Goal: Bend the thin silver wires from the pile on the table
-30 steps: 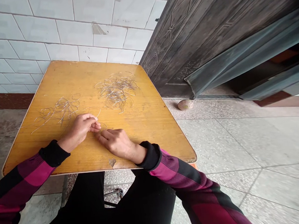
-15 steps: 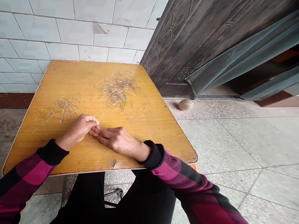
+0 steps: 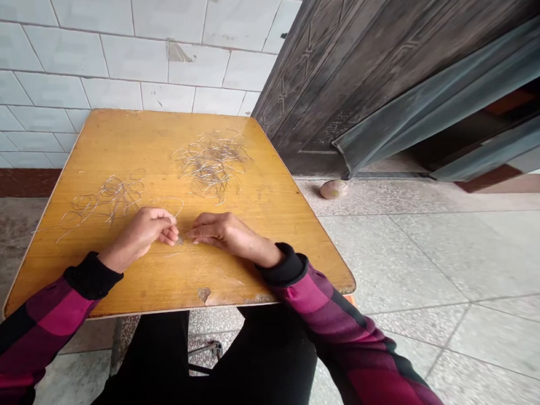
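My left hand (image 3: pixel 143 234) rests on a yellow wooden tabletop (image 3: pixel 263 240), its fingertips pinched on a thin silvery wire. That wire seems to rise into a loop (image 3: pixel 170 204) above the hand. My right hand (image 3: pixel 226 230) lies beside it, fingertips close to a small wire bit (image 3: pixel 179 240) between the hands. Whether it grips anything is hidden. A short wire piece (image 3: pixel 174 254) lies just below. Farther up sit a dense tangle of wires (image 3: pixel 212 166) and a looser one (image 3: pixel 108 201), neither touching my hands.
A white tiled wall (image 3: pixel 103 66) rises behind the table. A dark embossed door (image 3: pixel 348 67) stands at the right. A small round tan ball (image 3: pixel 334 189) lies on the speckled tile floor (image 3: pixel 441 264). My dark-clad legs (image 3: pixel 244 365) sit below the table's front edge.
My right hand has slid up the table and left, its wrist farther from the front edge. My left hand has barely moved, and a wire loop now shows clearly above it.
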`<control>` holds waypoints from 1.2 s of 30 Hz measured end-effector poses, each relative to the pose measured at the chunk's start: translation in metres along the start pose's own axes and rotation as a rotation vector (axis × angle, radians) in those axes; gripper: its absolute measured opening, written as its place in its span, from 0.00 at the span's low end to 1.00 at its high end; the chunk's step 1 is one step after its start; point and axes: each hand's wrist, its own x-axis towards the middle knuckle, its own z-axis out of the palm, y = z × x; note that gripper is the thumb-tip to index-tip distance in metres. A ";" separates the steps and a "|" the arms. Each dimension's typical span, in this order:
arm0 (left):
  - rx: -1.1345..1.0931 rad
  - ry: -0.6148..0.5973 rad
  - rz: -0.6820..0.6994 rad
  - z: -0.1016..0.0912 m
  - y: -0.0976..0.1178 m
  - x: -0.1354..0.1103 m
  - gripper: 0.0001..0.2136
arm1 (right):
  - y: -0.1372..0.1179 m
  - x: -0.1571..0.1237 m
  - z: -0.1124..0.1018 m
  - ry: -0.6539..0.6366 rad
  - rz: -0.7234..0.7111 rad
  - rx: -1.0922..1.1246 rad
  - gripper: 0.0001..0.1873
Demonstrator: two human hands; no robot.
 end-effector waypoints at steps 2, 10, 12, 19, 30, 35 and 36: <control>0.007 -0.009 -0.014 0.000 0.000 0.000 0.08 | 0.000 0.000 0.002 -0.034 -0.004 -0.008 0.13; 0.011 -0.005 -0.073 0.004 0.003 -0.001 0.09 | -0.009 0.004 -0.002 -0.168 0.005 -0.102 0.15; 0.009 0.000 -0.081 0.005 0.004 -0.001 0.10 | -0.012 0.004 -0.002 -0.182 -0.006 -0.125 0.15; 0.005 0.019 -0.094 0.006 0.006 -0.002 0.11 | -0.016 0.003 0.002 -0.189 -0.012 -0.236 0.17; 0.034 -0.001 -0.088 0.004 0.005 -0.001 0.11 | -0.013 0.002 0.012 -0.144 0.021 -0.277 0.16; 0.166 -0.066 -0.109 0.006 0.006 0.001 0.12 | -0.013 0.003 0.010 -0.187 -0.002 -0.208 0.16; 0.218 -0.081 -0.109 0.007 0.005 0.002 0.12 | -0.014 0.004 0.009 -0.197 -0.004 -0.188 0.16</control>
